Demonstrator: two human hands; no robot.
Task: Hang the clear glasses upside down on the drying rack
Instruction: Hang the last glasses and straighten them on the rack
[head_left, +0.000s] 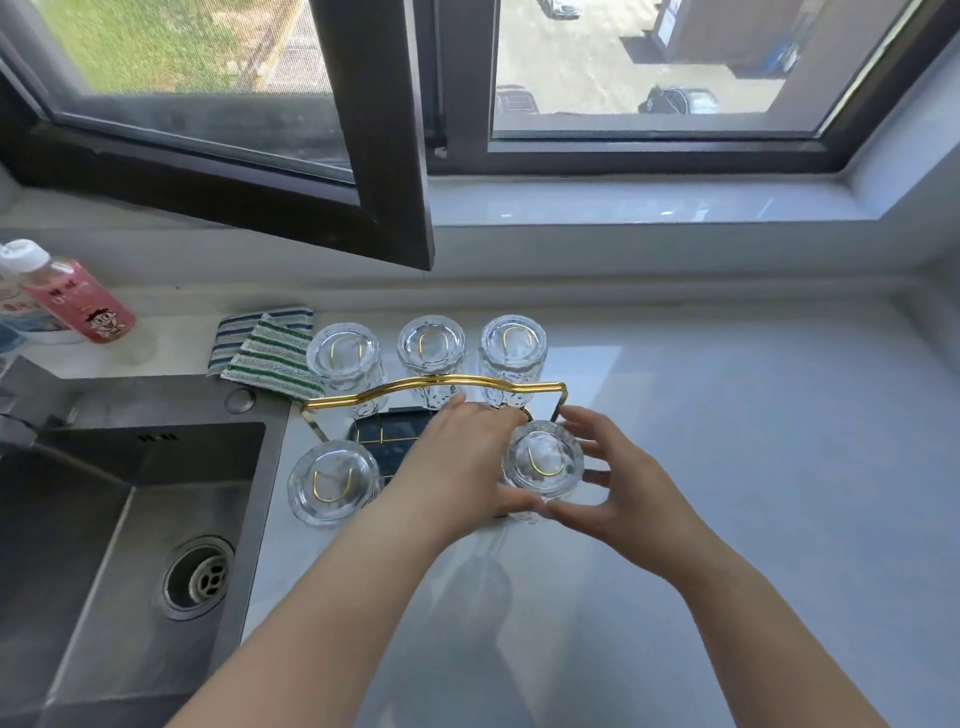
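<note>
Down near the person, the left hand (462, 457) and the right hand (618, 488) are on both sides of one clear glass (543, 460). The left fingers wrap its side. The right fingers are spread wide, some touching the glass. The glass is upside down on the front right peg of the gold drying rack (431, 387). Left of it hangs a second glass (332, 480). Behind the rack's handle hang three more glasses (431, 345). Left of the rack is the sink (104, 493), and farther back lie striped cloths (270, 348).

Sink (104, 499) left of rack (434, 387); cloths (265, 345) behind sink, beside rack.
</note>
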